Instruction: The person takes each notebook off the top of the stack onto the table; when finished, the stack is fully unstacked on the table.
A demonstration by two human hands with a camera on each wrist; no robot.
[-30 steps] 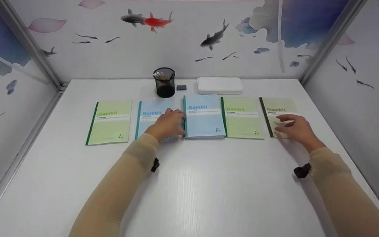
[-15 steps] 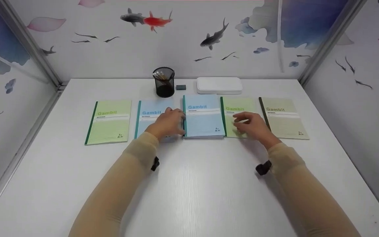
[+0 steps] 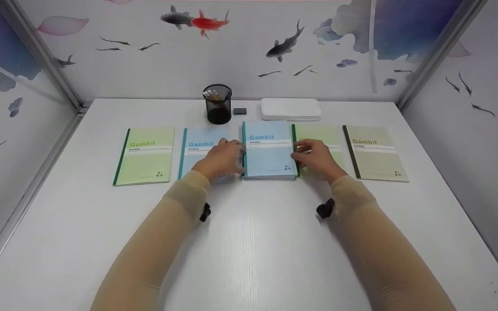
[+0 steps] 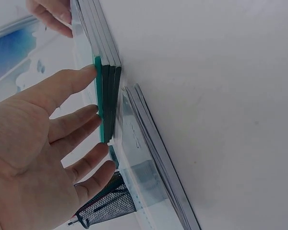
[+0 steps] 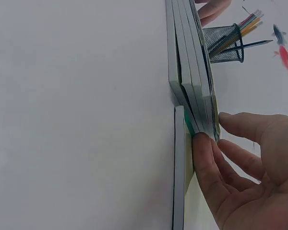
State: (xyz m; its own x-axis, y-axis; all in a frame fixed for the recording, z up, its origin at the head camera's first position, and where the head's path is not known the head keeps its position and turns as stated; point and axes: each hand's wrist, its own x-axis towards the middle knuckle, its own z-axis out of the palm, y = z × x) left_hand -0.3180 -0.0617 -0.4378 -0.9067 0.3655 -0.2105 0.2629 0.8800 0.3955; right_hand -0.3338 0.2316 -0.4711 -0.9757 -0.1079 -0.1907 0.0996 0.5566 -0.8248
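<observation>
A stack of several notebooks with a blue cover on top [image 3: 268,157] lies mid-table between the two hands. My left hand [image 3: 221,157] is at its teal spine, partly over a second blue notebook [image 3: 193,140]. In the left wrist view, the thumb and fingertips [image 4: 89,74] rest against the spine side, fingers slightly bent. My right hand [image 3: 320,160] reaches across a green notebook [image 3: 322,133] to the stack's right edge. Its fingertips [image 5: 201,140] touch the page edges in the right wrist view. The layers there sit slightly uneven.
Another green notebook [image 3: 145,166] lies at the left, and a tan notebook [image 3: 378,160] at the right. Behind stand a black mesh pencil cup [image 3: 218,113], a small dark block [image 3: 240,111] and a white case [image 3: 291,109]. Printed walls enclose the table.
My right hand has moved left from the tan notebook, across the green one, to the stack's right edge. My left hand has stayed at the spine.
</observation>
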